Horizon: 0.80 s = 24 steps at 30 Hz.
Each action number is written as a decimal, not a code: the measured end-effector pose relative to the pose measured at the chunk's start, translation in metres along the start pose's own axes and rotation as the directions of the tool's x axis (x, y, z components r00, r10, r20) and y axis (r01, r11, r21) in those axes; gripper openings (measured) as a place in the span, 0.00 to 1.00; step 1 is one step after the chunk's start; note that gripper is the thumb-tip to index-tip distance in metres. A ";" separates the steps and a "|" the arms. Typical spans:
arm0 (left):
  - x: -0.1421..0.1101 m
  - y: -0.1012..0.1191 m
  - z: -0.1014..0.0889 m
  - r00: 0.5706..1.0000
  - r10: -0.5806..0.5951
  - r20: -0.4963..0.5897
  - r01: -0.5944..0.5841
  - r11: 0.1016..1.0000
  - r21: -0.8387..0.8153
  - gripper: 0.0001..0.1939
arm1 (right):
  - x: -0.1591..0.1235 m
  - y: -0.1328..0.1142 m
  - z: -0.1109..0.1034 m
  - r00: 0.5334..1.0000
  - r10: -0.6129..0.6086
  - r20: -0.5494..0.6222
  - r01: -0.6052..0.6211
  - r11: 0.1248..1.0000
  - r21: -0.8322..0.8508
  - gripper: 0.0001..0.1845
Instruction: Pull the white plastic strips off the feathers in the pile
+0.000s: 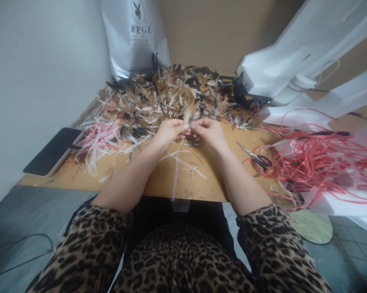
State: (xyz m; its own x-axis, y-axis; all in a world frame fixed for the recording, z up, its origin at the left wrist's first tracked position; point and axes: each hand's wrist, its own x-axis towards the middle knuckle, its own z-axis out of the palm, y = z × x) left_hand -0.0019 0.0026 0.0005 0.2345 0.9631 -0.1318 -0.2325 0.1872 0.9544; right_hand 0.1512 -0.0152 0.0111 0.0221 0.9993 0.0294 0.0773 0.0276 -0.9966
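Both hands meet over the near edge of a big pile of brown, white and black feathers (159, 95). Between them stands a small bunch of tan and dark feathers (191, 110), tips upward. My left hand (172, 132) pinches its base from the left, thumb against fingers. From the other side my right hand (208, 132) is closed on the same base, its thumb and forefinger pressed together. The quill ends are mostly covered by the fingers. Below the hands, thin white strips (183, 162) lie loose on the tan table (159, 183).
A phone (53, 151) lies at the left edge beside tangled pink and white strips (99, 136). Scissors (258, 158) rest right of my forearm, against a heap of red strips (317, 162). A white printed bag (134, 44) stands behind the feathers; white sheeting (274, 65) is at the back right.
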 end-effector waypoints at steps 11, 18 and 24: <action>0.000 -0.001 0.003 0.998 0.050 -0.048 -0.048 0.998 0.034 0.04 | 0.004 0.010 0.000 0.993 -0.115 -0.033 0.110 0.988 -0.111 0.08; 0.002 0.000 0.001 0.996 -0.074 -0.055 0.061 0.977 -0.205 0.04 | 0.002 0.010 0.001 0.999 -0.047 -0.014 0.048 0.992 0.115 0.12; 0.001 -0.001 0.002 0.994 -0.112 -0.013 0.105 0.959 -0.262 0.02 | 0.002 0.009 0.005 0.999 -0.042 -0.009 0.043 0.992 0.120 0.15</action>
State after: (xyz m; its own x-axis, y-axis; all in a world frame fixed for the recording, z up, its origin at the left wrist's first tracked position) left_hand 0.0003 0.0029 -0.0003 0.2467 0.9385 -0.2417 -0.4455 0.3313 0.8317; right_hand 0.1473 -0.0127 0.0023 0.0275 0.9970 0.0720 -0.0419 0.0731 -0.9964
